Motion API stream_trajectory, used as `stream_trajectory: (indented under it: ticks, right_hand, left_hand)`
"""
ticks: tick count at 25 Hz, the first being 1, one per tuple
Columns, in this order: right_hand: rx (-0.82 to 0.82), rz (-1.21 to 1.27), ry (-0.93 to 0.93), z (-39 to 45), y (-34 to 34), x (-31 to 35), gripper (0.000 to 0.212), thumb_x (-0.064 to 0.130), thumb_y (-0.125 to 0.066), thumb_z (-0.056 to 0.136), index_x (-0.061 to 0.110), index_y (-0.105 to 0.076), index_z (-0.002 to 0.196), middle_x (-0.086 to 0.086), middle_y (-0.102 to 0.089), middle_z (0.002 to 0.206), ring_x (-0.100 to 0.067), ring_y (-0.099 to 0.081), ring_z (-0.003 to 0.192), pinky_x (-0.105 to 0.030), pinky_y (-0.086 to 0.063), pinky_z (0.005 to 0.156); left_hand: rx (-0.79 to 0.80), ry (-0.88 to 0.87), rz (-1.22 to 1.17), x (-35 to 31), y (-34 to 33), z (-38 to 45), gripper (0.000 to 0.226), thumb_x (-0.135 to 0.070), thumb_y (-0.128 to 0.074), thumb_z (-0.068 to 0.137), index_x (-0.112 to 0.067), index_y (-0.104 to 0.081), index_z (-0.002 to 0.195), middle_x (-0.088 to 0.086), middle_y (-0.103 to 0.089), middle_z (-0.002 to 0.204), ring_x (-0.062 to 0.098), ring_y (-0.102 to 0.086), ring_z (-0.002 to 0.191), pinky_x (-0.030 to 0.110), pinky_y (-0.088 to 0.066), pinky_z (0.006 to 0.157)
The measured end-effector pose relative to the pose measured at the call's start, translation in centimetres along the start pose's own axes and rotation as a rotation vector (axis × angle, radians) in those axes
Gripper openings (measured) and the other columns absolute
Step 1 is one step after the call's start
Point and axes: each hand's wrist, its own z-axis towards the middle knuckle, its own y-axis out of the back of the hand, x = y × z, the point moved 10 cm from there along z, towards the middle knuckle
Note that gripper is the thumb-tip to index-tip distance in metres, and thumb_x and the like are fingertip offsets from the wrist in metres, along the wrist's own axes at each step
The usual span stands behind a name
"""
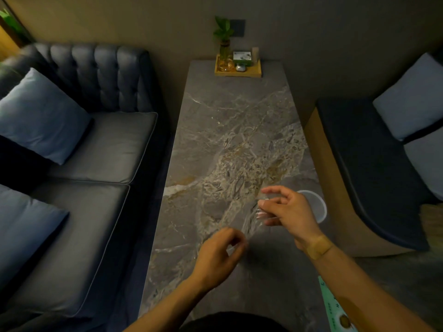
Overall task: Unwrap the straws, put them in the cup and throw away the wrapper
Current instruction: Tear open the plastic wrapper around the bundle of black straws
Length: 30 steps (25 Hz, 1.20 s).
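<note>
Both hands hover over a long marble table (230,130). A clear plastic straw wrapper (251,224) stretches between them, faint and blurred. My right hand (287,212) pinches its upper end with thumb and fingers. My left hand (220,252) is curled around its lower end. A pale cup (317,207) stands on the table's right edge, just behind my right hand and partly hidden by it. I cannot make out a straw inside the wrapper or in the cup.
A wooden tray (238,68) with a small plant and boxes sits at the table's far end. A dark sofa (84,144) with blue cushions lines the left side; a bench (374,164) stands on the right. A printed card (335,310) lies at the near right.
</note>
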Motion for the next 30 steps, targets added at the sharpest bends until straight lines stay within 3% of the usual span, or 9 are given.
stream_trajectory:
  ticks: [3, 5, 9, 13, 17, 21, 25, 28, 30]
  right_hand:
    - [-0.049, 0.070, 0.008, -0.1, 0.3, -0.4, 0.057, 0.004, -0.074, 0.080, 0.028, -0.050, 0.126, -0.017, -0.068, 0.080, -0.021, -0.070, 0.069, -0.028, -0.057, 0.054]
    - [-0.052, 0.119, -0.032, -0.2, 0.2, -1.1, 0.065, 0.005, -0.075, 0.079, 0.029, -0.047, 0.131, -0.014, -0.068, 0.079, -0.020, -0.069, 0.070, -0.027, -0.056, 0.055]
    - [-0.024, 0.119, -0.093, -0.9, -0.5, -1.7, 0.055, 0.010, -0.077, 0.076, 0.022, -0.056, 0.125, -0.019, -0.072, 0.084, -0.017, -0.073, 0.070, -0.024, -0.058, 0.056]
    - [-0.020, 0.097, -0.127, -1.5, -1.0, -1.9, 0.040, 0.016, -0.079, 0.074, 0.016, -0.064, 0.111, -0.021, -0.074, 0.094, -0.019, -0.074, 0.075, -0.025, -0.059, 0.056]
    - [-0.010, 0.158, -0.127, -1.8, -1.4, -2.5, 0.037, 0.021, -0.079, 0.072, 0.013, -0.064, 0.104, -0.016, -0.076, 0.094, -0.023, -0.072, 0.078, -0.031, -0.059, 0.062]
    - [0.011, 0.147, -0.100, -1.4, -0.4, -2.3, 0.033, 0.019, -0.079, 0.073, 0.016, -0.066, 0.103, -0.002, -0.073, 0.073, -0.017, -0.066, 0.064, -0.028, -0.055, 0.054]
    - [-0.077, 0.004, 0.014, -0.9, 2.5, -1.5, 0.025, 0.011, -0.072, 0.082, 0.019, -0.065, 0.104, 0.004, -0.057, 0.051, -0.010, -0.056, 0.049, -0.026, -0.051, 0.045]
    - [-0.155, -0.151, 0.092, -0.7, 4.6, -0.8, 0.026, 0.006, -0.067, 0.085, 0.017, -0.062, 0.108, -0.003, -0.055, 0.055, -0.013, -0.054, 0.048, -0.028, -0.048, 0.045]
    - [-0.178, -0.313, 0.152, -0.8, 5.1, 0.0, 0.028, 0.010, -0.069, 0.084, 0.018, -0.061, 0.110, -0.005, -0.059, 0.063, -0.019, -0.059, 0.058, -0.036, -0.051, 0.056]
  left_hand:
    - [0.090, -0.017, 0.019, -0.6, -0.3, 0.5, 0.015, -0.045, -0.062, 0.088, -0.031, -0.060, 0.089, -0.012, -0.063, 0.085, 0.006, -0.059, 0.079, 0.031, -0.052, 0.071]
    - [0.142, -0.007, -0.093, -1.2, -0.2, 1.0, 0.026, -0.055, -0.058, 0.088, -0.030, -0.062, 0.091, -0.010, -0.064, 0.088, 0.009, -0.061, 0.082, 0.028, -0.050, 0.072]
    - [-0.024, 0.171, -0.348, -1.3, 1.6, 3.5, 0.026, -0.055, -0.065, 0.082, -0.035, -0.062, 0.099, -0.009, -0.068, 0.091, 0.006, -0.065, 0.079, 0.016, -0.050, 0.066]
    - [0.089, 0.255, -0.387, -1.5, 0.3, 5.1, 0.036, -0.046, -0.079, 0.072, -0.036, -0.063, 0.102, -0.006, -0.072, 0.087, 0.005, -0.068, 0.074, 0.018, -0.054, 0.065]
    - [0.104, 0.270, -0.521, -1.3, 0.0, 5.2, 0.026, -0.027, -0.081, 0.075, -0.028, -0.068, 0.098, 0.002, -0.074, 0.083, 0.013, -0.071, 0.074, 0.024, -0.057, 0.068]
    - [0.038, 0.356, -0.573, 0.1, 0.7, 4.8, 0.012, -0.017, -0.075, 0.083, -0.021, -0.068, 0.093, -0.002, -0.070, 0.071, 0.010, -0.064, 0.063, 0.021, -0.053, 0.061]
    - [-0.031, 0.390, -0.572, 0.9, 2.4, 4.7, 0.007, -0.015, -0.070, 0.088, -0.015, -0.069, 0.095, -0.005, -0.067, 0.070, 0.009, -0.061, 0.062, 0.021, -0.054, 0.060]
    - [-0.045, 0.400, -0.549, 1.3, 3.6, 4.9, 0.008, -0.016, -0.067, 0.090, -0.019, -0.070, 0.096, -0.002, -0.068, 0.076, 0.008, -0.062, 0.065, 0.020, -0.055, 0.062]
    - [-0.035, 0.403, -0.534, 1.4, 3.7, 5.0, 0.010, -0.016, -0.065, 0.091, -0.021, -0.070, 0.098, 0.000, -0.067, 0.078, 0.008, -0.062, 0.065, 0.020, -0.054, 0.062]
